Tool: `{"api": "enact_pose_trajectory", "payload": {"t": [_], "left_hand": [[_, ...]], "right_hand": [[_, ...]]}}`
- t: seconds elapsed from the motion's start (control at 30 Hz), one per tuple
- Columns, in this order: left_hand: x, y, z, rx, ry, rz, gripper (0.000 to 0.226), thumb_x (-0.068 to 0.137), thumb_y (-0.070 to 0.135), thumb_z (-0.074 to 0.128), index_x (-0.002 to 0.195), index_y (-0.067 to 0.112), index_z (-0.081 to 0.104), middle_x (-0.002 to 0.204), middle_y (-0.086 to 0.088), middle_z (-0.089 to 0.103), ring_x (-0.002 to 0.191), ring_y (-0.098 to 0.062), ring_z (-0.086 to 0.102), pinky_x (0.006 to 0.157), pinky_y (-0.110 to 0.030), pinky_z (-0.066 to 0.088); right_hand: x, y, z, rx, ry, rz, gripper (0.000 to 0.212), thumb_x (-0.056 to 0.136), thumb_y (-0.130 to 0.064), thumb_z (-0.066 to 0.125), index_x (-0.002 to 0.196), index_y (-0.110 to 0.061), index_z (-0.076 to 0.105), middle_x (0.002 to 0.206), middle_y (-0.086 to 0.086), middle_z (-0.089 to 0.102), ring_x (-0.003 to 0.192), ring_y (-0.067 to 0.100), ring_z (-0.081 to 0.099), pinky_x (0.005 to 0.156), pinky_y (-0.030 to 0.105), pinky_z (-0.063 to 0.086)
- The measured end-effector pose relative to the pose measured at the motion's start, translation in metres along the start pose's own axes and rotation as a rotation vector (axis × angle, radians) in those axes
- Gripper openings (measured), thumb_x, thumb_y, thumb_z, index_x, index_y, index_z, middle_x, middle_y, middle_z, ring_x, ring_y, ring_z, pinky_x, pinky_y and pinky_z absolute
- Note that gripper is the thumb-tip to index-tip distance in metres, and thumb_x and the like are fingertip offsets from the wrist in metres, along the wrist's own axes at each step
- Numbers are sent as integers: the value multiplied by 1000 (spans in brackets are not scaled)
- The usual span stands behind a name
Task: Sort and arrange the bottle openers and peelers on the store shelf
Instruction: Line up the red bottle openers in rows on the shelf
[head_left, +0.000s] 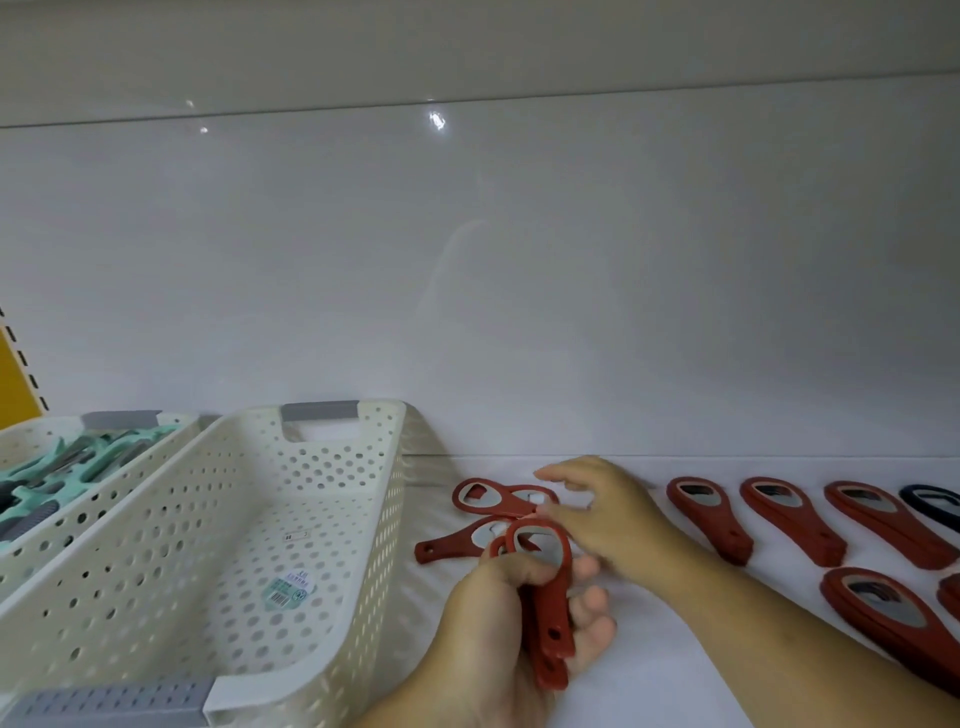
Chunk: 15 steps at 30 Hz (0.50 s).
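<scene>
My left hand (511, 629) grips a small stack of red bottle openers (550, 597), heads up and handles down. Just beyond it, my right hand (602, 512) hovers with fingers apart over loose red openers (485, 496) lying on the white shelf, and its fingertips touch one of them. Another loose red opener (452, 545) lies beside the basket. To the right, stacked red openers (709, 512) stand in a neat row, with more in a nearer row (883, 618). A dark blue opener (932, 504) sits at the far right.
An empty cream perforated basket (322, 467) stands left of my hands. A second basket (62, 499) at the far left holds teal and grey peelers (78, 462). The white back wall closes the shelf behind. A yellow upright (13, 384) shows at the left edge.
</scene>
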<state>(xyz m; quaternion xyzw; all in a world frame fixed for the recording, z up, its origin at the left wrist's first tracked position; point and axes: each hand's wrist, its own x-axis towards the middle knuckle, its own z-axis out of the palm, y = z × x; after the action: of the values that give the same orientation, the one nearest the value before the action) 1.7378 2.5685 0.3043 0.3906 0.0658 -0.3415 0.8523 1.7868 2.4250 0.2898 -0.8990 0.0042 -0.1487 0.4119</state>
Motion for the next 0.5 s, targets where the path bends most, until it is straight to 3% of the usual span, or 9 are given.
{"api": "enact_pose_trajectory", "payload": {"t": [0.1, 0.2, 0.3, 0.33, 0.4, 0.5], "left_hand": [[-5, 3, 0, -7, -45, -30, 51, 62, 1, 40, 109, -4, 62, 80, -18, 68, 44, -22, 61, 39, -23, 49], [-9, 4, 2, 56, 0, -24, 64, 57, -1, 36, 117, -2, 58, 84, -17, 71, 42, -20, 59, 36, -20, 46], [-12, 4, 6, -7, 21, 27, 37, 73, 0, 39, 99, 14, 61, 67, -12, 62, 38, -17, 46, 37, -18, 42], [-12, 5, 7, -23, 30, 31, 27, 81, 4, 42, 94, 17, 61, 64, -11, 56, 37, -17, 42, 37, -18, 42], [-13, 5, 7, -57, 18, -6, 11, 88, 18, 52, 86, 15, 62, 61, -9, 49, 37, -16, 40, 37, -19, 43], [-12, 5, 7, -129, 64, 4, 19, 86, 24, 60, 74, 9, 61, 61, -12, 51, 41, -20, 49, 39, -25, 49]], "right_hand": [[3, 4, 3, -269, -157, -133, 37, 81, -15, 67, 118, -21, 67, 115, -7, 56, 112, 11, 50, 102, 29, 39], [3, 6, 3, -201, -114, -115, 29, 82, -17, 69, 111, -20, 69, 104, -9, 56, 106, 12, 54, 95, 26, 43], [2, 5, 7, -186, -42, -116, 20, 87, -21, 66, 106, -22, 72, 96, -12, 57, 100, 10, 54, 89, 23, 42], [1, 4, 7, -156, 4, -117, 14, 89, -21, 63, 98, -26, 73, 92, -12, 59, 95, 9, 55, 84, 22, 43], [0, 1, 6, -46, 99, -66, 22, 93, -20, 58, 77, -31, 68, 80, -12, 63, 80, 10, 58, 70, 18, 43], [3, 0, -2, 246, 235, 109, 26, 95, -19, 55, 73, -11, 68, 63, -1, 61, 59, 14, 52, 57, 21, 41]]}}
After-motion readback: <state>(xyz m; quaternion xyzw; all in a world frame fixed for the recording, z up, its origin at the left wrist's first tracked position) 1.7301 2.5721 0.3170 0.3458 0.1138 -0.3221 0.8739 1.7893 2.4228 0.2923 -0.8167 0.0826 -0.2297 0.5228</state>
